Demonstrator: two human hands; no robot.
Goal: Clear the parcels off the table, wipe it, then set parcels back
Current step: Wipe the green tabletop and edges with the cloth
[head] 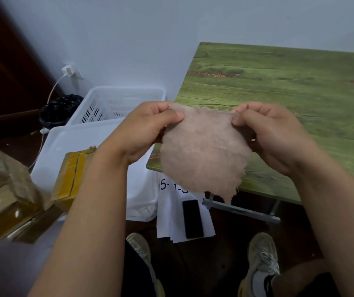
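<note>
Cloth point(203, 151) hangs between our hands, top edge stretched level from left hand point(148, 129) to right hand point(272, 136), each pinching a corner; its long axis runs downward, ragged tip pointing at the floor. Table point(300, 93) lies beyond our right hand, parcels point(11, 198) below our left.

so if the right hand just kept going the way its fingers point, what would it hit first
The right hand pinches the cloth with fingers pointing toward the left hand. Going straight on, it would crumple the cloth, then probably meet the left hand, though depth is unclear.
</note>
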